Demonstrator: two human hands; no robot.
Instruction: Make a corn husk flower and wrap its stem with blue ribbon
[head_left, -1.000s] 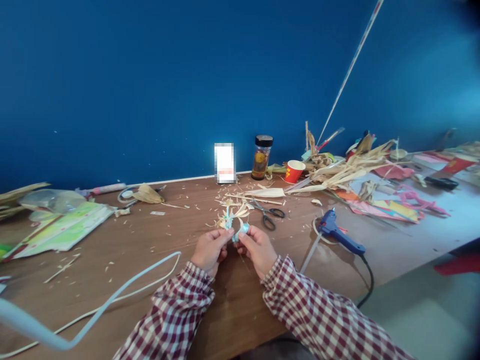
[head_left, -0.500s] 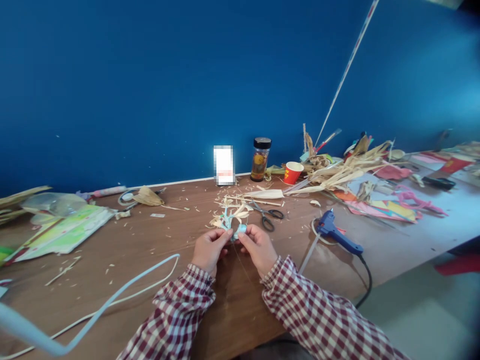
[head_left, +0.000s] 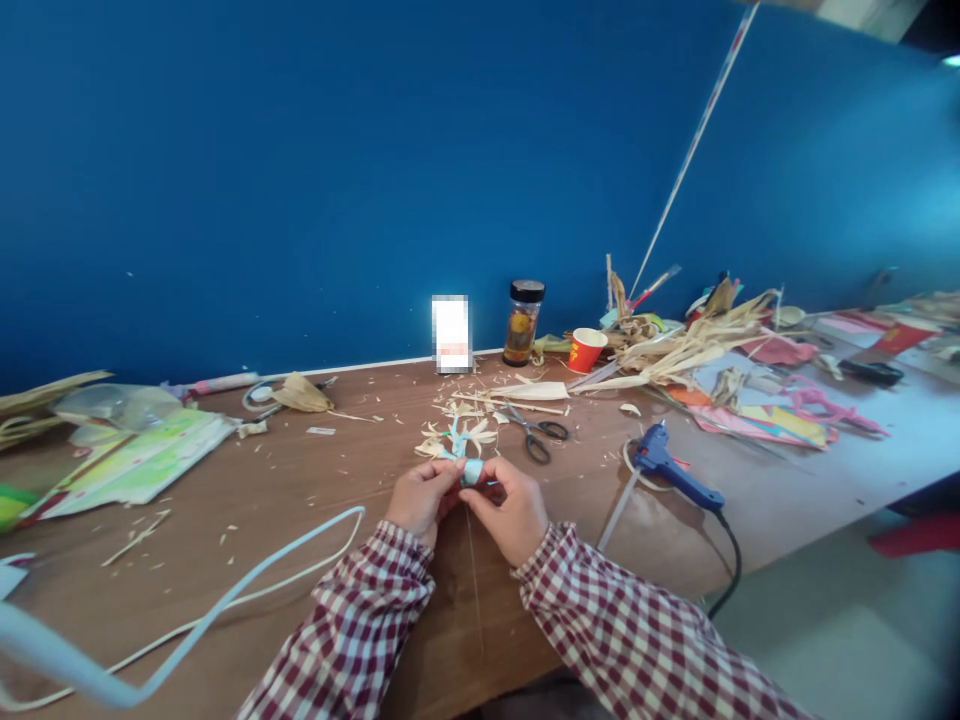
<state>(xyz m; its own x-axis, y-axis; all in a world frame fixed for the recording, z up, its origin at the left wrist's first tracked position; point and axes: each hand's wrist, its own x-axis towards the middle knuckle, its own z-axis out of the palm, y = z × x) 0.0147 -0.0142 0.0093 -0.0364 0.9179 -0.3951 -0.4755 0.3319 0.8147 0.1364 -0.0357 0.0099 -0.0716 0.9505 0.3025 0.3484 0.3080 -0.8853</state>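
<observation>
My left hand (head_left: 421, 499) and my right hand (head_left: 512, 507) meet over the wooden table (head_left: 300, 520), both pinched on a small craft piece (head_left: 466, 455). The piece is a bunch of pale straw-like husk strips bound with light blue tape, its leaves fanning out away from me. A thin wire or stem (head_left: 472, 570) runs down from it between my wrists. Both sleeves are red and white check.
Black-handled scissors (head_left: 536, 434) lie just beyond the hands, a blue glue gun (head_left: 673, 468) with a black cord to the right. A jar (head_left: 522, 322), a red cup (head_left: 585, 350) and husk piles (head_left: 690, 345) sit farther back. A white cable (head_left: 247, 575) loops at left.
My hands have drawn closer together on the piece, and the right hand has turned the blue tape round it. The view has shifted slightly.
</observation>
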